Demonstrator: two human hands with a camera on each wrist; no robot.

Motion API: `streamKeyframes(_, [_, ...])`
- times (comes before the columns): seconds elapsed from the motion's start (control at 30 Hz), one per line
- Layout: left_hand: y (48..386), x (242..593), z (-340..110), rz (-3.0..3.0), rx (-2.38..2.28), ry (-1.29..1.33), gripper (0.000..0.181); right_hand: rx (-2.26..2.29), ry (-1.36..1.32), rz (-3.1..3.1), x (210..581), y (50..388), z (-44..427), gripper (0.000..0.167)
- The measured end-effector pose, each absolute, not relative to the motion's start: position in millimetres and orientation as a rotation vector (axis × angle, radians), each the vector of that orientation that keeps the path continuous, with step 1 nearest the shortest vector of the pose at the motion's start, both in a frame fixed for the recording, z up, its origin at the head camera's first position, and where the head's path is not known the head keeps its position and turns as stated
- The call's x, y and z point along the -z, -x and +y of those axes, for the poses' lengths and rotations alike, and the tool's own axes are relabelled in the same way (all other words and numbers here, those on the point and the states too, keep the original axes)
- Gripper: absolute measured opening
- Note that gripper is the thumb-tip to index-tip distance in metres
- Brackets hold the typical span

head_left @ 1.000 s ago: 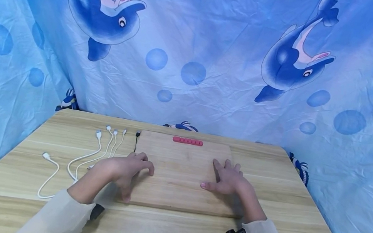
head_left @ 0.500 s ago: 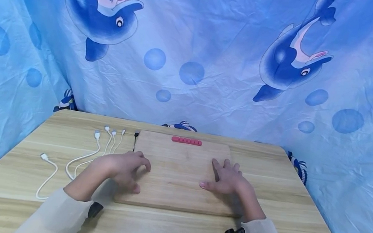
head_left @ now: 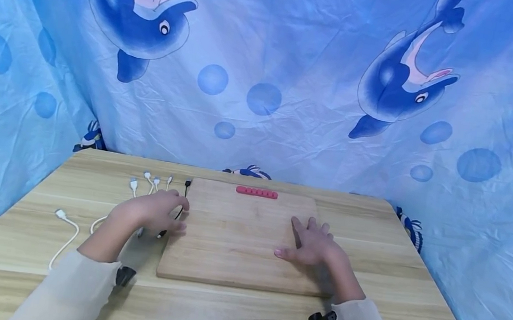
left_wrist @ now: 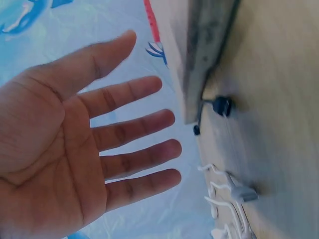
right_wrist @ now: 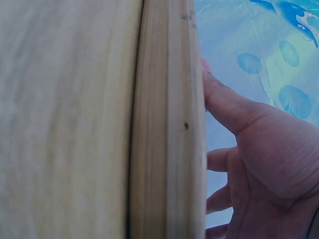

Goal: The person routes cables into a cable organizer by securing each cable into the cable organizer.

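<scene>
A flat wooden board lies on the table. My left hand hovers over the board's left edge and the cables beside it. In the left wrist view its fingers are spread, straight and hold nothing. A black cable runs along that edge, partly hidden by the hand; one of its plugs shows close by. My right hand rests on the right part of the board, fingers and thumb spread. The right wrist view shows the board's thick edge in front of that hand.
A red strip with several notches sits at the board's far edge. Several white cables lie left of the board, partly behind the left arm; one white cable curls farther left. A blue dolphin-print curtain hangs around the table.
My left hand has lifted off the board's near left corner and moved back and left toward the black cable, uncovering that corner. My right hand stays where it was.
</scene>
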State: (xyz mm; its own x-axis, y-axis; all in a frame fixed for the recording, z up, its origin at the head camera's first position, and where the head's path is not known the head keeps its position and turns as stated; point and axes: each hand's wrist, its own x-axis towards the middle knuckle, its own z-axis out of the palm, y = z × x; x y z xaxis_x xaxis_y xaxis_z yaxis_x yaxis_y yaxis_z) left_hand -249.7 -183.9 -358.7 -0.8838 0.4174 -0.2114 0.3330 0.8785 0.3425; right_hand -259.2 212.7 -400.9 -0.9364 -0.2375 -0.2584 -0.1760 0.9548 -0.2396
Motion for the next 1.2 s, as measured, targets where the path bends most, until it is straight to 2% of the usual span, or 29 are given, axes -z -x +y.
streamKeyframes(0.27, [271, 360, -194, 2.775, -0.411, -0.576, 0.041, 0.306, 0.306, 2.822, 400, 259, 212, 0.111])
streamKeyframes(0.8, [319, 354, -201, 2.825, -0.198, -0.712, 0.051, 0.302, 0.304, 2.822, 399, 258, 212, 0.110])
streamKeyframes(0.93, [332, 356, -201, 2.839, -0.165, -0.763, 0.047, 0.309, 0.298, 2.818, 400, 258, 213, 0.111])
streamKeyframes(1.2, [354, 360, -201, 2.825, -0.208, -0.704, 0.050, 0.323, 0.292, 2.814, 399, 259, 212, 0.111])
